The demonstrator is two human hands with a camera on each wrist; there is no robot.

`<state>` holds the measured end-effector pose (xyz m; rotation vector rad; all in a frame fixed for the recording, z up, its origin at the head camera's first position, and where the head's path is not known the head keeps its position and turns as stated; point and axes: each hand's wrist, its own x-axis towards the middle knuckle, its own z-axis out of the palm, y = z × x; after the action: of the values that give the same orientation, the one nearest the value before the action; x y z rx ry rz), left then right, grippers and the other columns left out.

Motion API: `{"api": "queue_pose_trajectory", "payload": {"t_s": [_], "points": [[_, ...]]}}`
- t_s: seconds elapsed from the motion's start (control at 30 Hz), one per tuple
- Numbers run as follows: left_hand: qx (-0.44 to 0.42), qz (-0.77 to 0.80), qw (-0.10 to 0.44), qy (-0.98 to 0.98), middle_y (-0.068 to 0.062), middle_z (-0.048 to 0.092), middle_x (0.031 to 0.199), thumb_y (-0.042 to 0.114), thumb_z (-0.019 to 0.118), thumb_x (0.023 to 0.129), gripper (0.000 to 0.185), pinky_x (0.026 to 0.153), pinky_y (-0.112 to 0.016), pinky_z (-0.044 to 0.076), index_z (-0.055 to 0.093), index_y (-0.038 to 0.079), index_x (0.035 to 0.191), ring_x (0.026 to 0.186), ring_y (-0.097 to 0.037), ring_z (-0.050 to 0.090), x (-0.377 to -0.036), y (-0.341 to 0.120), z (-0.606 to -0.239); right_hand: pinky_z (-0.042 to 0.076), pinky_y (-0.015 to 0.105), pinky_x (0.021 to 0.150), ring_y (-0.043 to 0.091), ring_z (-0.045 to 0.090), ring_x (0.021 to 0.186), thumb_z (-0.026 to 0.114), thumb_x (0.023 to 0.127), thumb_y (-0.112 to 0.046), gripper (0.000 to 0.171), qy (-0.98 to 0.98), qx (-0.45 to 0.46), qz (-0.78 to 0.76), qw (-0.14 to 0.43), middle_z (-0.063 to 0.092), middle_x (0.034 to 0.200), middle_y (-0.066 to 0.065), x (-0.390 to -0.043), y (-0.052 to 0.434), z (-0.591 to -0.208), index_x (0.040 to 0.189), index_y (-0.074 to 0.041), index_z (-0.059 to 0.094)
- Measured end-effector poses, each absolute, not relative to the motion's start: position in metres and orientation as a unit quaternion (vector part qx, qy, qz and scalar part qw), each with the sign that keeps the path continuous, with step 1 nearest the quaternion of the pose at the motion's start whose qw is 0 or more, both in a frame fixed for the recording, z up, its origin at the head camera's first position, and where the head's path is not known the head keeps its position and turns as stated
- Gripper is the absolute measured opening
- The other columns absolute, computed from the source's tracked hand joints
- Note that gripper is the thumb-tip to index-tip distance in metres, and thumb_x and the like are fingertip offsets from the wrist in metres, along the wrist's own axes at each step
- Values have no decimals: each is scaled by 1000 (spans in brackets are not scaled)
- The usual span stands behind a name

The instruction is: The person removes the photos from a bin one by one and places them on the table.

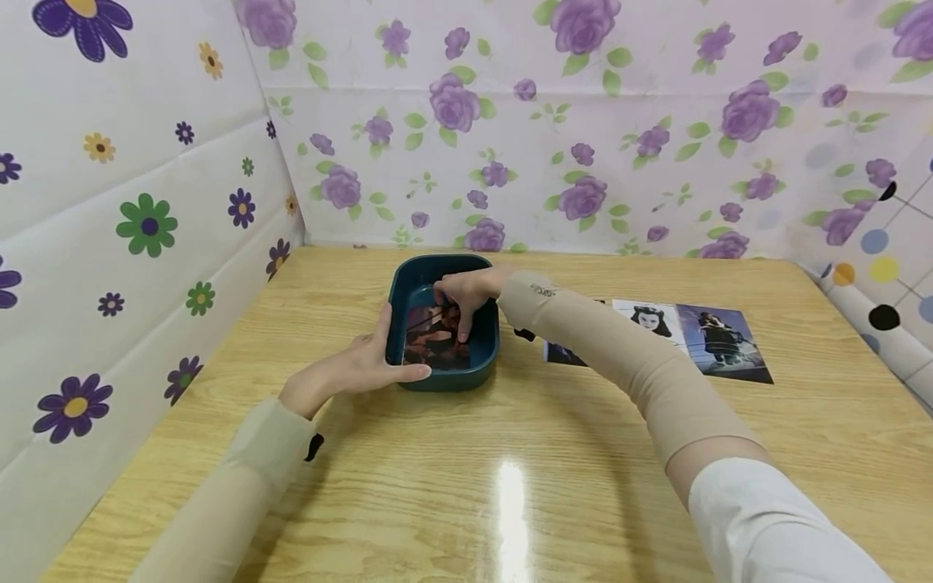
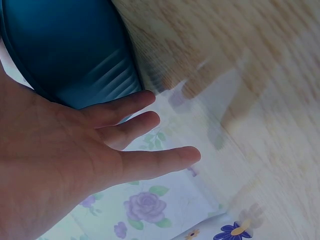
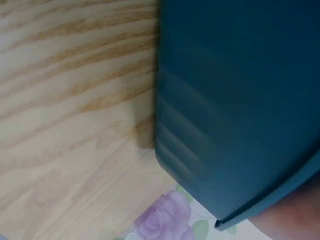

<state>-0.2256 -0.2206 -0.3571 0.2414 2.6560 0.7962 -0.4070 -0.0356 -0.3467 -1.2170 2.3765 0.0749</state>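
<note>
The dark photo [image 1: 436,340] lies inside the teal tub [image 1: 408,279] mid-table, right hand [image 1: 466,293] reaching in with fingertips pressing it, left hand [image 1: 364,364] flat and open against the tub's near-left wall, more photos [image 1: 700,328] lying well off to the right.

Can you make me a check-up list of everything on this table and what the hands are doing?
Surface: wooden table, with a glare spot near the front.
Job's things: dark teal tray holding a dark photo.
Clutter: printed photos lying flat to the right of the tray.
Hands: left hand rests with straight fingers against the tray's left wall; right hand reaches into the tray, fingertips on the photo.
Cables: nothing seen.
Surroundings: flowered sheets wall in the table on all sides shown.
</note>
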Motion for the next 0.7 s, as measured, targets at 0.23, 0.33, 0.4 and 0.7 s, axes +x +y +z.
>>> {"api": "queue_pose_trajectory", "payload": {"t_s": [0.23,0.33,0.4,0.7], "points": [[86,278,177,940,-28,4,160,74,58,79,127,113,-66,19,-34,17,147,145,-52,8,-226,-220,-357,40,31,81,19,46,94,89,65,-40,77,868,-440,5,230,48,113,6,-405,-36,-348,122,-14,45],[85,279,179,940,-28,3,160,74,58,79,127,113,-66,18,-34,17,147,145,-52,7,-225,-220,-357,40,31,77,19,46,90,89,66,-35,75,868,-436,-21,237,50,109,6,-403,-35,-349,120,-14,42],[84,280,181,939,-28,3,160,73,58,80,127,113,-67,18,-34,17,147,145,-52,6,-225,-220,-356,40,31,78,20,46,91,89,66,-34,75,870,-434,-30,232,50,109,6,-402,-35,-350,120,-14,40],[88,279,183,939,-26,4,160,73,57,80,126,113,-68,14,-37,19,145,145,-53,2,-226,-221,-356,41,29,81,19,51,93,84,75,-22,66,861,-442,-102,229,55,105,6,-397,-29,-344,118,-11,35]]}}
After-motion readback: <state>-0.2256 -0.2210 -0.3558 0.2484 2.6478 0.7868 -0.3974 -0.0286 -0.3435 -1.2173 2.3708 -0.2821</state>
